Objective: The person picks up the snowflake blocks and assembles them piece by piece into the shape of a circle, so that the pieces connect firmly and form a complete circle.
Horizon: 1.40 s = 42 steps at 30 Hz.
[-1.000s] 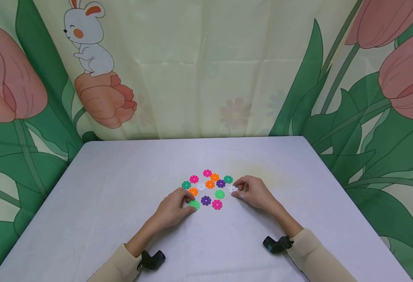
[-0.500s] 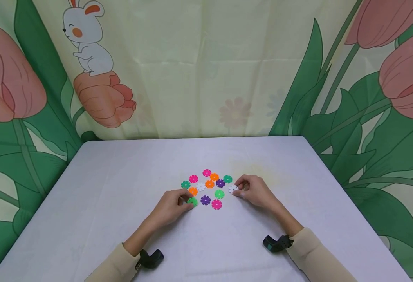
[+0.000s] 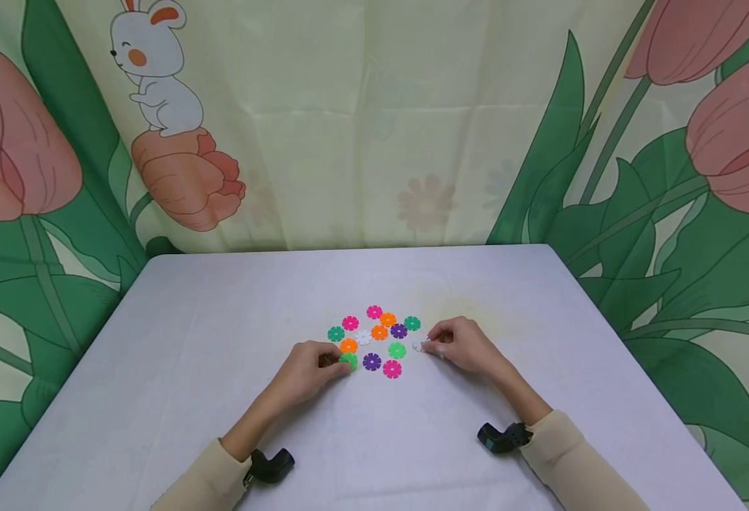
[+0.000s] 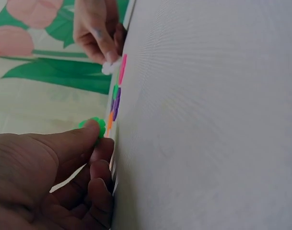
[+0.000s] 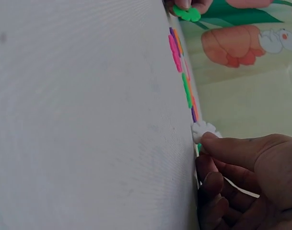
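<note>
My left hand (image 3: 307, 370) pinches a light green flower-shaped plastic disc (image 4: 99, 126) between thumb and fingers at the left edge of a group of such discs. On the group's right side, my right hand (image 3: 466, 345) pinches a white flower-shaped disc (image 5: 203, 131), its thumb over the near face. Between the hands several notched discs lie flat on the white table: a purple disc (image 3: 371, 362), a pink disc (image 3: 392, 369), another light green disc (image 3: 397, 350) and an orange disc (image 3: 379, 332) among them. In the left wrist view the held green disc stands tilted up off the cloth.
A white cloth covers the table (image 3: 221, 298). Behind it hangs a curtain (image 3: 323, 142) printed with tulips, leaves and a rabbit on a carrot. Dark wrist cameras (image 3: 272, 466) sit on both forearms at the beige sleeves.
My left hand has drawn slightly left with the light green disc. My right hand stays almost in place, while the white disc turns in its fingers and shows less of its face.
</note>
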Motion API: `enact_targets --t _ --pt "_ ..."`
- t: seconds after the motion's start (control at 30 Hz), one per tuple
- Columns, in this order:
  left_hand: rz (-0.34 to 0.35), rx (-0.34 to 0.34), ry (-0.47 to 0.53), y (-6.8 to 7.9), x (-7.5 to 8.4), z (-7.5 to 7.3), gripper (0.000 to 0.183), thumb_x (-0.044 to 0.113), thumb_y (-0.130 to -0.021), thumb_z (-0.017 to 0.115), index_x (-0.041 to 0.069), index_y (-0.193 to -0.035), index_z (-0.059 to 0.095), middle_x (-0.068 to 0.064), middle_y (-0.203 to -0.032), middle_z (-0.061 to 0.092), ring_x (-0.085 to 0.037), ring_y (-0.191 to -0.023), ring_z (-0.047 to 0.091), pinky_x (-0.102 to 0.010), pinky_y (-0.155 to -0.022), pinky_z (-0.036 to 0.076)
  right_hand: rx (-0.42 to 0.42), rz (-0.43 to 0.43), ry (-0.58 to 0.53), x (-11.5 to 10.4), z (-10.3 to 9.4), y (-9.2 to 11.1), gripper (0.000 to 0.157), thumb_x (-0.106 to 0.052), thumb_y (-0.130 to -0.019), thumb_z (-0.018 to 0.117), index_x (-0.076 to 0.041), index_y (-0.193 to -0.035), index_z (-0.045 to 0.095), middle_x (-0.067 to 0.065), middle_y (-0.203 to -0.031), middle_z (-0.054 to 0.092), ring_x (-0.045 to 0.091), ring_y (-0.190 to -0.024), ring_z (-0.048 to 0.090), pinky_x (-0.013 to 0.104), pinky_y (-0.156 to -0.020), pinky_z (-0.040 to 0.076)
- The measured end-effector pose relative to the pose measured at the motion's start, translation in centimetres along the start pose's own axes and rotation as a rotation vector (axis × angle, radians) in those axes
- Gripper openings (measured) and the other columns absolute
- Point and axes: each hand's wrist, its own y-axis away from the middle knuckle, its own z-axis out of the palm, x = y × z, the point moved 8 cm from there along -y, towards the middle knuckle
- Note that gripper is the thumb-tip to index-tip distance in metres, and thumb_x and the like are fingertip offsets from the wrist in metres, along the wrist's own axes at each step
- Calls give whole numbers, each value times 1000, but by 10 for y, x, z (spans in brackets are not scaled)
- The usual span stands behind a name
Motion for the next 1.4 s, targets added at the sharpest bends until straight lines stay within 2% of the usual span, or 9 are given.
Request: enact_targets --t 0.2,0.5,0.67,0.8,1.0,1.2,1.4 --pt "-17 4 9 0 -1 0 11 23 -90 86 15 -97 84 5 -81 72 -13 -80 59 -21 -68 50 -15 8 29 -1 0 0 15 -24 -93 82 -9 -98 82 3 -88 71 18 -83 55 25 -69 46" --pt "21 -15 -8 -1 3 0 6 20 -95 79 15 -94 83 4 -76 68 -14 -76 54 -20 -63 44 -41 16 20 -2 2 2 15 -24 -99 76 -10 -95 78 3 -79 61 18 -77 52 25 -65 41" --pt "55 -7 -24 -1 7 0 8 17 -99 76 13 -94 79 2 -74 62 -13 -71 51 -20 -60 41 -44 2 -22 -7 3 3 15 -23 -102 72 -10 -96 77 3 -75 60 17 -75 53 25 -65 45" --pt "93 0 -21 -2 11 0 8 15 -102 71 10 -96 75 1 -77 62 -12 -69 49 -21 -58 39 -99 -18 -139 -12 9 3 18 -24 -105 67 -9 -99 75 7 -69 62 18 -65 54 25 -62 48" --pt "130 23 -4 -3 14 0 7 15 -102 70 11 -97 72 1 -82 64 -12 -69 51 -21 -59 43 -214 -48 -299 -20 20 6 28 -26 -109 60 -2 -102 71 8 -70 61 18 -63 52 24 -61 48" --pt "174 8 -1 0 18 3 5 18 -102 71 14 -100 70 2 -87 66 -12 -73 55 -21 -63 49 -323 -66 -369 -30 34 12 30 -23 -110 56 3 -100 67 3 -72 58 18 -62 51 22 -59 47" --pt "232 4 -67 4 26 6 5 17 -103 70 13 -102 68 4 -89 64 -12 -77 55 -21 -68 50 -398 -115 -409 -42 47 17 30 -21 -110 55 6 -99 63 5 -72 58 17 -60 50 21 -58 46"
